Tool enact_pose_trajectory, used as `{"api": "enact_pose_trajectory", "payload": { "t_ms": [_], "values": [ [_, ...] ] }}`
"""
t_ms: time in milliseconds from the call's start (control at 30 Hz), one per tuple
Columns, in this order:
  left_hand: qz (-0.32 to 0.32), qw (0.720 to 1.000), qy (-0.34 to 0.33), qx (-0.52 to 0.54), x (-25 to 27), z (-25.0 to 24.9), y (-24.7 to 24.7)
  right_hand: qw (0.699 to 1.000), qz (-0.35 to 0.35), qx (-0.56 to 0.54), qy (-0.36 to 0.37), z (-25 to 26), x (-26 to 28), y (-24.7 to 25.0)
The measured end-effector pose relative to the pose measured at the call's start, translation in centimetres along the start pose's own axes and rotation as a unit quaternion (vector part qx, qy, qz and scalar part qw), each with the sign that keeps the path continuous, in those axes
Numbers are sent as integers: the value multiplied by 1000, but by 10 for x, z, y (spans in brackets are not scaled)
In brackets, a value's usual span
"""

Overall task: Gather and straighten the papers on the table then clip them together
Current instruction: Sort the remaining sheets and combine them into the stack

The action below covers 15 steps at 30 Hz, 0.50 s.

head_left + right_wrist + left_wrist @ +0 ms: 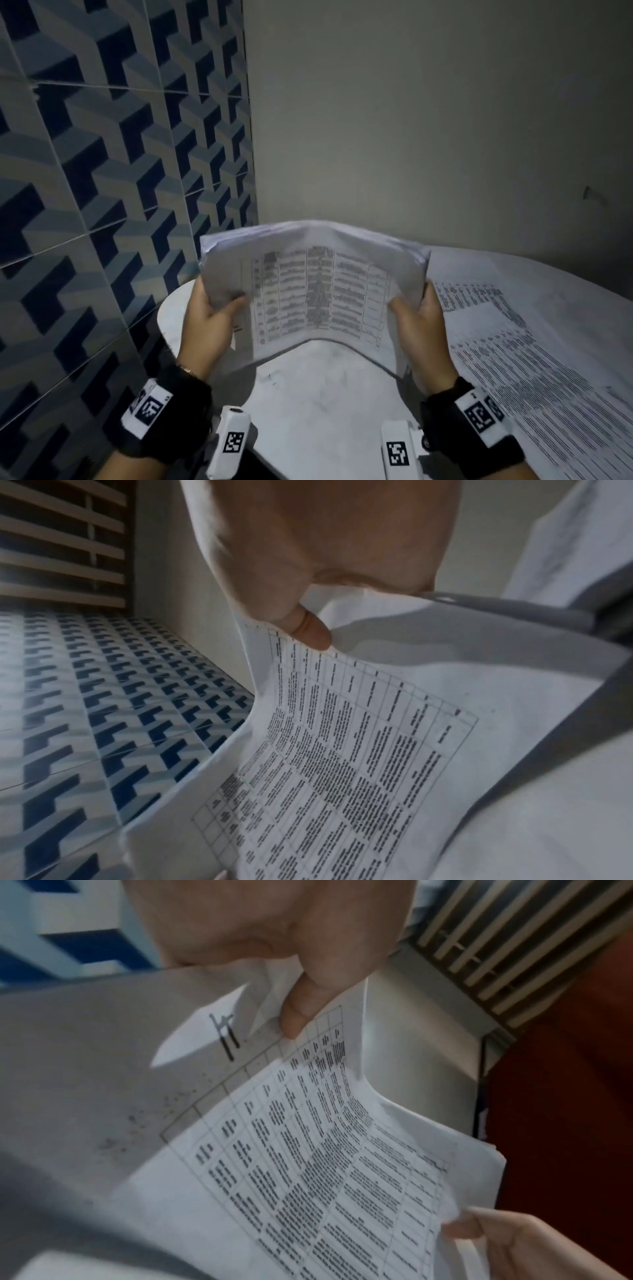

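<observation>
Left hand: the person's left hand [209,322] grips the left edge of the sheaf, thumb [294,1015] curled over the printed front, the other fingers hidden behind the paper.
Right hand: the person's right hand [419,320] grips the right edge the same way, thumb [310,630] pressed on the front page, the remaining fingers behind and out of sight.
Hands counted: two, both closed on one sheaf, at 9 and 3 o'clock of it.
Held sheaf: white printed papers with a ruled table of dark text [311,294], several sheets, layered edges showing at the top; exact count cannot be told. It is lifted off the surface, roughly upright, bowed so its middle bulges away from the person.
Sheaf in wrist views: the table page [308,1164] curves between both thumbs; the right wrist view shows the same page [342,750] with further sheet edges behind it.
Loose papers: more white printed sheets [513,370] lie flat at 3 to 4 o'clock of the held sheaf, overlapping; at least two.
Table: pale grey round-edged table [325,404] lies below the hands, its bare top showing at 6 o'clock of the sheaf.
Wrist bands: two black bands, one per wrist, each with white marker blocks [147,409].
Walls: blue geometric tiled wall [102,171] at 9 to 11 o'clock; plain pale wall [428,120] at 12 to 2 o'clock.
</observation>
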<state>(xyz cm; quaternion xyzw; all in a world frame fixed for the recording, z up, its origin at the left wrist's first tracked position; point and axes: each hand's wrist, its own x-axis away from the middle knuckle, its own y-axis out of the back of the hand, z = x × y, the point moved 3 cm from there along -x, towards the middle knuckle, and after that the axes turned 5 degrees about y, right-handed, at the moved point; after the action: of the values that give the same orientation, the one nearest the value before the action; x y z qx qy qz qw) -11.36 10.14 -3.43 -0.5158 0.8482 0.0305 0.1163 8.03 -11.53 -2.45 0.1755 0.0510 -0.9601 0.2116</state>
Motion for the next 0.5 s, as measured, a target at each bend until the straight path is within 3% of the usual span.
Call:
{"api": "enact_pose_trajectory", "payload": {
  "t_ms": [100,333,500],
  "values": [
    [15,1000,18,8,1,11,3,999,-28,-27,-36,-12,4,4],
    [15,1000,10,9,-1,-1,6,997,-36,-55,-28,-4,-9,9],
    [52,997,47,-16,1,-1,6,995,30,-34,-87,-21,-5,11]
  ]
}}
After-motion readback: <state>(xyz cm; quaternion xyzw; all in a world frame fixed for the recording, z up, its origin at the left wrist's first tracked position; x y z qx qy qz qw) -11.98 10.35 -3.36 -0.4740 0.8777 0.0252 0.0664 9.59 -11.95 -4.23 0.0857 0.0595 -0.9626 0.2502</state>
